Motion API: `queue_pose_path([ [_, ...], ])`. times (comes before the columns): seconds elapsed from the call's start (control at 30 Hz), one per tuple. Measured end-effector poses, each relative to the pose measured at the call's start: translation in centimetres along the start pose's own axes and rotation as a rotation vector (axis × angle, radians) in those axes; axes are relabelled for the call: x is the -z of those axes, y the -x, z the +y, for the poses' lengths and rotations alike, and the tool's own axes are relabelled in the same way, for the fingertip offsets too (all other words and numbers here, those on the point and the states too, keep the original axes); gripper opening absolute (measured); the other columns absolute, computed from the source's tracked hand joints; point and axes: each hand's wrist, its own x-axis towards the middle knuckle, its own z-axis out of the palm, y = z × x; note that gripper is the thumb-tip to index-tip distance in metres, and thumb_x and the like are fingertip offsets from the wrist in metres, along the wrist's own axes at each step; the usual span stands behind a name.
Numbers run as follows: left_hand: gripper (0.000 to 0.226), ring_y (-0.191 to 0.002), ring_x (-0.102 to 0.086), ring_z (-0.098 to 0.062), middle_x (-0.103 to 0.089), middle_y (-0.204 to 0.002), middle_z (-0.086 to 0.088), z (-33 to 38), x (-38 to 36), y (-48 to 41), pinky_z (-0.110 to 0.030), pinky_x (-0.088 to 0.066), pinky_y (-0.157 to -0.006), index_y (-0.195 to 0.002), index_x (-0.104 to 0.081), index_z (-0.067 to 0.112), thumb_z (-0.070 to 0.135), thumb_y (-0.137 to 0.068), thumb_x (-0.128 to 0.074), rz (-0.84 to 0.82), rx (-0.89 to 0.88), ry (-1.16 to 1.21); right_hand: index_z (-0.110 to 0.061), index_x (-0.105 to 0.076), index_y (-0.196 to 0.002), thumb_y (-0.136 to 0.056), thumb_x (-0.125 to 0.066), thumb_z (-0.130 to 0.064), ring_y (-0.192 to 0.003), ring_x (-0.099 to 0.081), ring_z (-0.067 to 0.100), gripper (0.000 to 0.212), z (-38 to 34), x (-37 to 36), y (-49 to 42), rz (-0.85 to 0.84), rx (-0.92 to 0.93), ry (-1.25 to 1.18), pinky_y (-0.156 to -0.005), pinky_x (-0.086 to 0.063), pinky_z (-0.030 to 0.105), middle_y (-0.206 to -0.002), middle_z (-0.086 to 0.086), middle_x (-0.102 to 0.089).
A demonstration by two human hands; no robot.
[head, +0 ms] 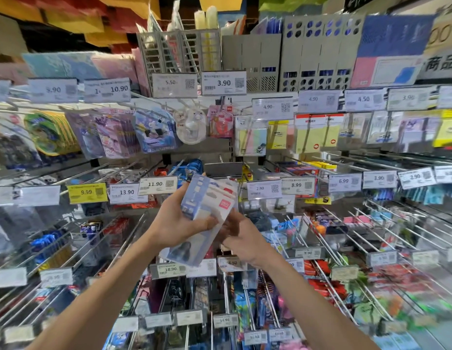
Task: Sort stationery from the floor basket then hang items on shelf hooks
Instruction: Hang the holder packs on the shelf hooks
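Observation:
Both hands are raised in front of a shop wall of metal hooks. My left hand grips a stack of flat blister packs, pale blue and white with a red logo, held upright and tilted. My right hand touches the stack's lower right edge with its fingers curled on the packs. A dark item shows through the clear plastic at the lowest pack's bottom. Just behind the stack's top is a hook with blue packaged items. The floor basket is out of view.
Rows of long hooks stick out towards me at chest level and below, each ending in a price tag. Sticky notes and character packs hang above. Grey file holders stand on the top shelf.

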Motion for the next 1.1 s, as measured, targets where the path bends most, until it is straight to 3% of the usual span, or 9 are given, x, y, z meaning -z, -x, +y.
queue_pose_path([
  [0.17,0.064,-0.101,-0.074,-0.02,-0.077,-0.11,0.0,0.1,0.1,-0.3,-0.035,-0.058,-0.087,-0.121,-0.062,0.018,0.033,-0.066,-0.092,-0.027,-0.011,0.013,-0.011,-0.067,-0.118,-0.09,-0.055,0.019,-0.095,-0.07,-0.002,0.043,-1.0,-0.7,0.5,0.062,0.075,-0.055,-0.082,-0.056,0.019,-0.105,-0.007,-0.073],
  [0.3,0.053,-0.095,-0.074,-0.01,-0.078,-0.104,0.007,0.5,0.4,-0.2,-0.019,-0.054,-0.079,-0.112,-0.064,0.019,0.009,-0.07,-0.094,-0.052,0.006,0.018,-0.003,-0.074,-0.11,-0.085,-0.063,0.014,-0.095,-0.072,0.016,0.032,-0.5,-0.6,0.6,0.14,0.118,-0.024,-0.082,-0.061,0.037,-0.101,0.004,-0.077],
  [0.43,0.043,-0.088,-0.073,-0.008,-0.078,-0.099,0.006,0.8,0.9,-0.6,-0.019,-0.054,-0.074,-0.107,-0.066,0.011,0.001,-0.072,-0.09,-0.063,0.003,0.038,-0.012,-0.073,-0.085,-0.074,-0.077,0.001,-0.071,-0.066,0.002,0.018,-0.5,0.1,0.7,0.146,0.098,-0.04,-0.066,-0.051,0.019,-0.075,-0.012,-0.071],
  [0.5,0.04,-0.085,-0.074,-0.014,-0.078,-0.095,0.0,1.0,0.7,-0.7,-0.024,-0.056,-0.074,-0.102,-0.069,0.009,0.012,-0.069,-0.092,-0.048,-0.005,0.1,-0.008,-0.073,-0.09,-0.076,-0.08,0.0,-0.073,-0.065,0.011,0.017,-0.3,0.4,0.6,0.16,0.114,-0.074,-0.067,-0.053,0.027,-0.079,-0.002,-0.071],
  [0.6,0.03,-0.075,-0.071,-0.022,-0.075,-0.083,-0.007,1.2,0.3,-0.5,-0.032,-0.058,-0.07,-0.086,-0.07,0.009,0.023,-0.064,-0.084,-0.022,-0.003,0.181,-0.012,-0.073,-0.111,-0.086,-0.072,0.004,-0.097,-0.071,0.025,0.03,-0.2,0.2,0.6,0.082,0.091,-0.136,-0.088,-0.059,0.036,-0.103,0.008,-0.076],
  [0.7,0.022,-0.072,-0.069,-0.025,-0.074,-0.081,-0.012,1.0,0.3,-0.5,-0.038,-0.059,-0.069,-0.08,-0.071,0.009,0.02,-0.066,-0.083,-0.035,-0.007,0.183,-0.008,-0.071,-0.119,-0.089,-0.069,0.005,-0.106,-0.071,0.019,0.032,-0.1,-0.2,0.6,0.061,0.077,-0.193,-0.096,-0.057,0.036,-0.114,0.007,-0.075],
  [0.87,0.01,-0.071,-0.069,-0.019,-0.074,-0.077,-0.005,1.3,0.2,-0.6,-0.032,-0.055,-0.068,-0.073,-0.072,0.013,0.006,-0.071,-0.079,-0.037,0.012,0.158,-0.022,-0.073,-0.112,-0.085,-0.075,-0.017,-0.113,-0.069,0.029,0.028,0.0,-0.8,0.6,0.095,0.075,-0.336,-0.101,-0.053,0.055,-0.117,0.008,-0.074],
  [0.97,0.015,-0.068,-0.067,-0.02,-0.072,-0.074,-0.007,1.2,-0.1,-0.6,-0.034,-0.055,-0.066,-0.073,-0.071,0.014,-0.001,-0.072,-0.076,-0.059,0.004,0.192,-0.003,-0.067,-0.121,-0.084,-0.074,-0.011,-0.116,-0.067,0.035,0.038,0.7,-0.7,0.8,0.06,0.082,-0.421,-0.1,-0.054,0.055,-0.121,0.018,-0.071],
  [1.1,0.015,-0.066,-0.066,-0.021,-0.072,-0.074,-0.009,1.1,-0.9,-1.0,-0.033,-0.055,-0.063,-0.074,-0.071,0.017,0.007,-0.068,-0.079,-0.041,0.025,0.224,-0.003,-0.065,-0.124,-0.091,-0.069,0.007,-0.114,-0.069,0.032,0.035,1.2,0.3,1.5,0.04,0.087,-0.428,-0.094,-0.058,0.046,-0.119,0.014,-0.074],
])
